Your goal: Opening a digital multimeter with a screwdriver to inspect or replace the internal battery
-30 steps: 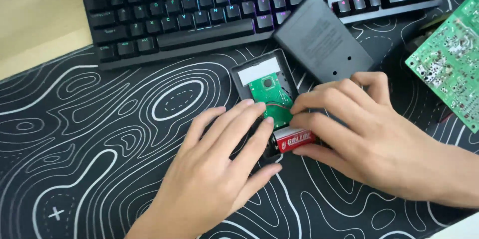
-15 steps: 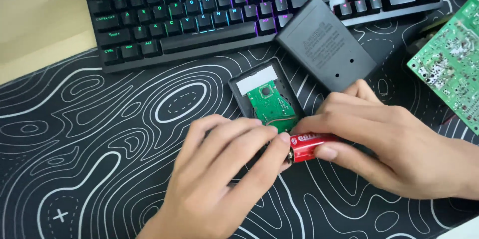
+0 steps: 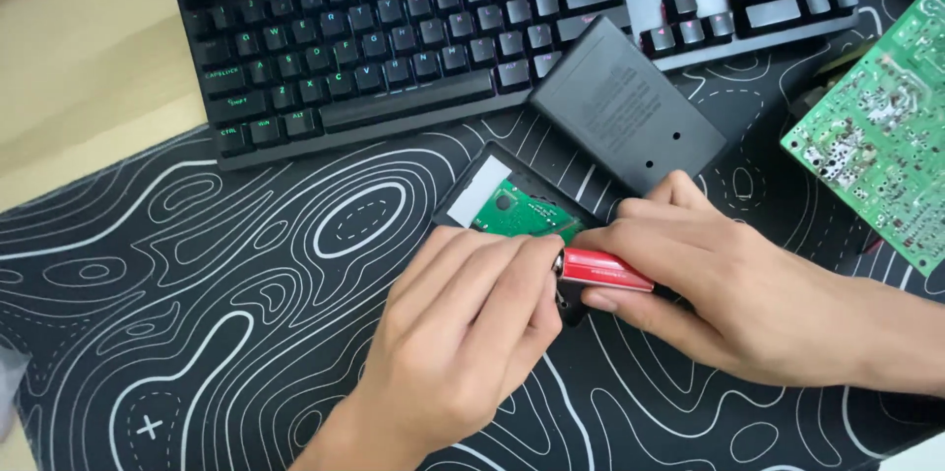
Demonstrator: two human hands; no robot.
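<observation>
A small black device (image 3: 492, 197) lies open on the desk mat, its green circuit board (image 3: 517, 218) and a pale display window showing. My right hand (image 3: 728, 294) pinches a red cylindrical battery (image 3: 605, 270) between thumb and fingers at the device's near end. My left hand (image 3: 468, 318) rests over the lower part of the device, fingertips touching the battery's metal end and hiding what lies beneath. The device's grey back cover (image 3: 625, 107) lies apart, just beyond it.
A black keyboard (image 3: 413, 38) spans the far side of the patterned black mat (image 3: 197, 314). A bare green circuit board (image 3: 881, 126) sits at the right edge. Pale wooden desk (image 3: 79, 87) shows at the upper left.
The battery has been lifted and tilted, its red body now more exposed between my hands. My left fingers have curled in toward its end. The view has shifted slightly.
</observation>
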